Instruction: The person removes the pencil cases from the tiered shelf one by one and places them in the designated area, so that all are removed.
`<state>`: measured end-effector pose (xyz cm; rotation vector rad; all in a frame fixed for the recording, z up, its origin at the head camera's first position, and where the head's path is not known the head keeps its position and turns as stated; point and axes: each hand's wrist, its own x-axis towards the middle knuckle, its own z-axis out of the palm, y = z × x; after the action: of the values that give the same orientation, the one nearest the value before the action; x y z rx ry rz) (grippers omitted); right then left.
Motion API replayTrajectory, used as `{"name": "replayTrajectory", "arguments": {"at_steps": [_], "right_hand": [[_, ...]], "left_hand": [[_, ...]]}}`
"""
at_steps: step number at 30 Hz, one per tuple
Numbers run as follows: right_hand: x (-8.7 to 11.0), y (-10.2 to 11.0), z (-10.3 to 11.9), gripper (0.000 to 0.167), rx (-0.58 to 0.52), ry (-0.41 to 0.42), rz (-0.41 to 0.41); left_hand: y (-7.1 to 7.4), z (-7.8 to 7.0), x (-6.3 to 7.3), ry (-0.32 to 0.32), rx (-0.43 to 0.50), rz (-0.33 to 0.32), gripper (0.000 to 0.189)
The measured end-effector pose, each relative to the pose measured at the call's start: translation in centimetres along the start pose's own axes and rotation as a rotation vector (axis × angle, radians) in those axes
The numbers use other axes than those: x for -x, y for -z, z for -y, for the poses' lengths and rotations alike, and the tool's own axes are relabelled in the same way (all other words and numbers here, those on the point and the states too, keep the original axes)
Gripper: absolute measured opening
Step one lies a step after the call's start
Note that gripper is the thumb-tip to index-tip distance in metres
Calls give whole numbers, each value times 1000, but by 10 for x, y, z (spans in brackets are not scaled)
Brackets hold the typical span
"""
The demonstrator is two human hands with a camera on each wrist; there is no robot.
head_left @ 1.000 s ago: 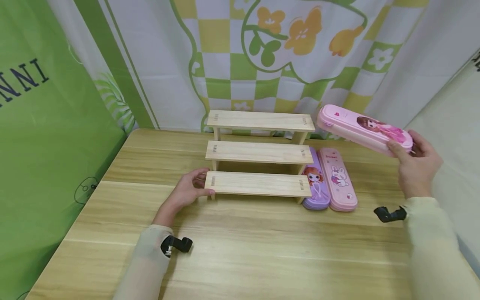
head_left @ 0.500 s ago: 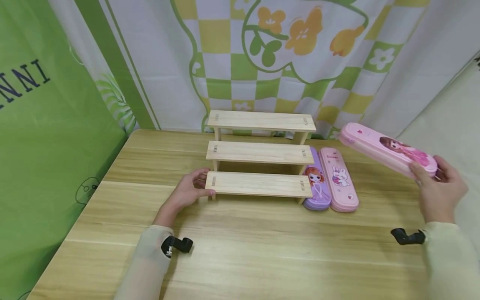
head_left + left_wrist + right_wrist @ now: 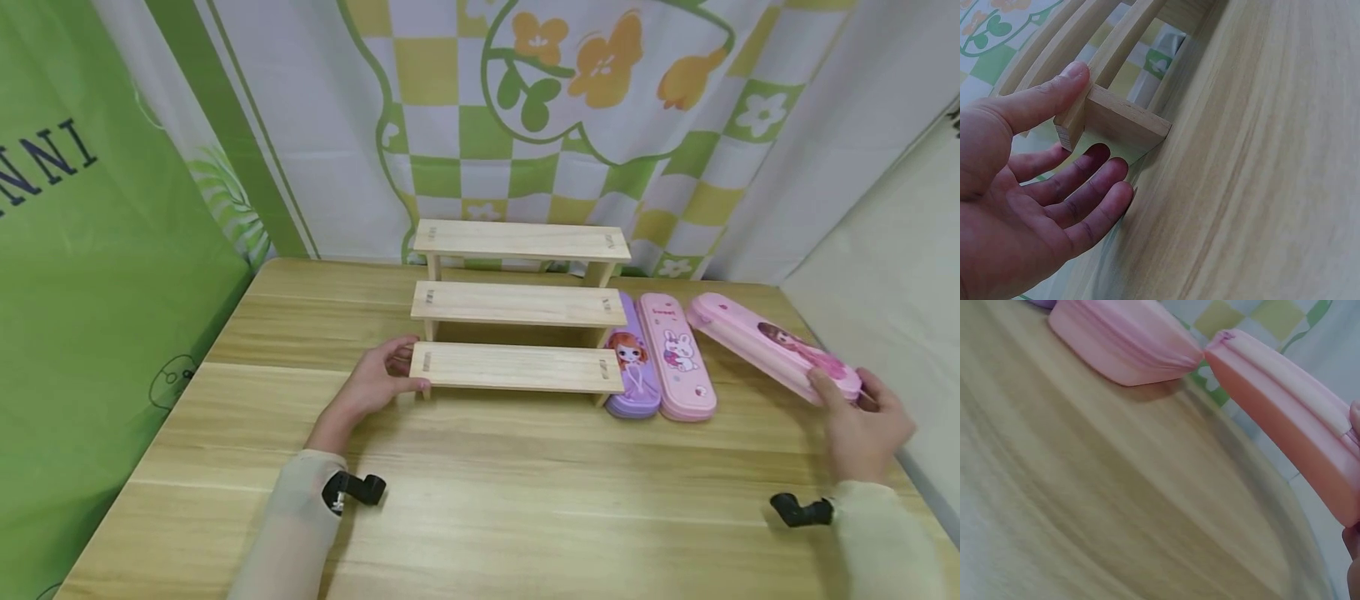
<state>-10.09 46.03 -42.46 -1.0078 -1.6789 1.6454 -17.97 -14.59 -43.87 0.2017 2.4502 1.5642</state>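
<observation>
A three-tier wooden shelf (image 3: 517,367) stands on the table. At the left end of its lowest board is my left hand (image 3: 372,382); in the left wrist view the thumb (image 3: 1054,94) lies on the board's edge and the index finger is behind it, a pinch. My right hand (image 3: 862,429) grips the near end of a pink pencil case (image 3: 776,346) printed with a doll. That case is held above the table, tilted in the right wrist view. Left of it lie a pink rabbit pencil case (image 3: 678,358) and a purple pencil case (image 3: 632,362), partly hidden by the shelf.
The wooden table (image 3: 525,500) extends toward me. Behind it hangs a checked, flowered curtain (image 3: 517,125); a green cloth (image 3: 112,250) hangs at the left and a pale wall (image 3: 900,292) rises at the right. A thin dark cord (image 3: 171,379) shows by the left edge.
My right hand first moved right, then lowered the doll-printed pencil case toward the table beside the rabbit one. The left hand and the shelf have kept their place.
</observation>
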Motion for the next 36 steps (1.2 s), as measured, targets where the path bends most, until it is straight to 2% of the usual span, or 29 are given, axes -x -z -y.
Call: {"name": "replayTrajectory", "arguments": {"at_steps": [8,15,18,20,23,25,30,36], "right_hand": [[2,0,-9,84,36,-77,1],[14,-2,-17,88,125,-72,-11],[19,-3,-18,92,235,-96,13],[23,-4,-17,95,371,-97,60],[27,-5,-14,99,572,-59,149],[30,-6,-12,98,644,-34,196],[39,-10,-8,96,749,7,263],[49,-15,-6,97,806,59,318]], "left_hand": [[0,0,-1,4,2,1,78],[0,1,-2,-1,0,-2,78],[0,1,-1,-4,3,0,78],[0,1,0,-5,5,-1,78],[-1,1,0,-9,10,-2,78],[-1,1,0,-10,12,0,78],[0,1,0,-7,12,3,79],[0,-1,1,-4,7,1,78]]}}
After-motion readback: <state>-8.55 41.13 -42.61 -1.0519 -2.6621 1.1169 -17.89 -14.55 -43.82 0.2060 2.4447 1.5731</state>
